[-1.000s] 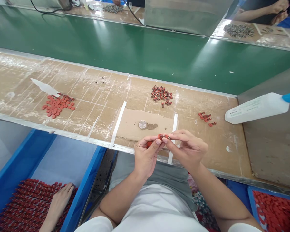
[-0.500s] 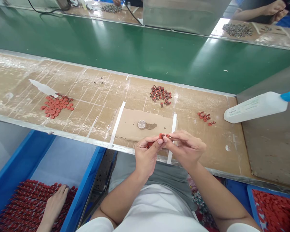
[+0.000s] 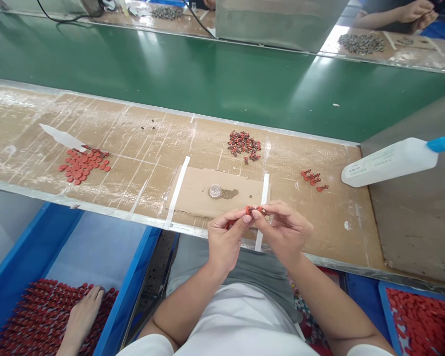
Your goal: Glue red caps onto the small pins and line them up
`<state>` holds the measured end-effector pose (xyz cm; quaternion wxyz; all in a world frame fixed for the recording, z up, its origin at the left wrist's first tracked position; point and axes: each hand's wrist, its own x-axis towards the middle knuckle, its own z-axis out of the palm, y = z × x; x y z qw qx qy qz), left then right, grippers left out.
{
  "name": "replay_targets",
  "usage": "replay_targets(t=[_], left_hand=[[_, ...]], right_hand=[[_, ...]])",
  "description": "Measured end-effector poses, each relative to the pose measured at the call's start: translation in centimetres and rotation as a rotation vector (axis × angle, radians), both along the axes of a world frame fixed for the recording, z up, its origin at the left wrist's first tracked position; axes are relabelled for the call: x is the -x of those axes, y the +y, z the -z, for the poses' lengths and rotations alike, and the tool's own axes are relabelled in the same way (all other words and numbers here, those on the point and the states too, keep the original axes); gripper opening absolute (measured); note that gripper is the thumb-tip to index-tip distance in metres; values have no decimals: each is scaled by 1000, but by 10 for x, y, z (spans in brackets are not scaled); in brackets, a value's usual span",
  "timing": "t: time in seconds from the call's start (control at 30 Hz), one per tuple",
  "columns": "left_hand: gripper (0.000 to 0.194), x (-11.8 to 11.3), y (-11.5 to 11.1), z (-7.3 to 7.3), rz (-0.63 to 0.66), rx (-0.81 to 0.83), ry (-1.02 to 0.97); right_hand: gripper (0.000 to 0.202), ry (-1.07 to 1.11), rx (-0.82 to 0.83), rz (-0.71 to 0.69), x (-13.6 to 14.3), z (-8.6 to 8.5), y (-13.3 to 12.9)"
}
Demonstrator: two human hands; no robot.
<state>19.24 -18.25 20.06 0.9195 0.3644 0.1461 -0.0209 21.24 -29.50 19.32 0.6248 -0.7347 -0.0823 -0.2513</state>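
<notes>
Hands: left hand (image 3: pixel 224 242) and right hand (image 3: pixel 285 230) together, fingertips pinching red part (image 3: pixel 255 210) between them, over near bench edge.
In the way: both hands cover most of red part.
Far of hands: cap (image 3: pixel 215 191) on cardboard (image 3: pixel 196 192); dark-red pile (image 3: pixel 244 145) beyond.
Left: red discs (image 3: pixel 79 167).
Right: bottle (image 3: pixel 391 162), tilted.

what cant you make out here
All in the head view:
- full shape of the small red piece: covered by left hand and right hand
- fine print on the white bottle: too small, blurred
- contents of the small clear dish: too small
- rest of the co-worker's arm: cut off by the bottom edge
</notes>
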Motion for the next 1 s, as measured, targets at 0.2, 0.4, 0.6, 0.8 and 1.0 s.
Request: replay_targets(t=[0.2, 0.4, 0.6, 0.8, 1.0], left_hand=[[10, 1, 0, -2, 17, -2, -31], [8, 2, -1, -6, 27, 3, 6], [11, 1, 0, -7, 13, 13, 36], [15, 0, 5, -3, 140, 132, 97], [22, 1, 7, -1, 214, 182, 146]], right_hand=[[25, -7, -29, -4, 0, -3, 0], [22, 9, -28, 13, 0, -4, 1], [24, 41, -54, 8, -1, -8, 0], [35, 272, -150, -283, -14, -22, -13], [39, 334, -195, -442, -20, -23, -18]])
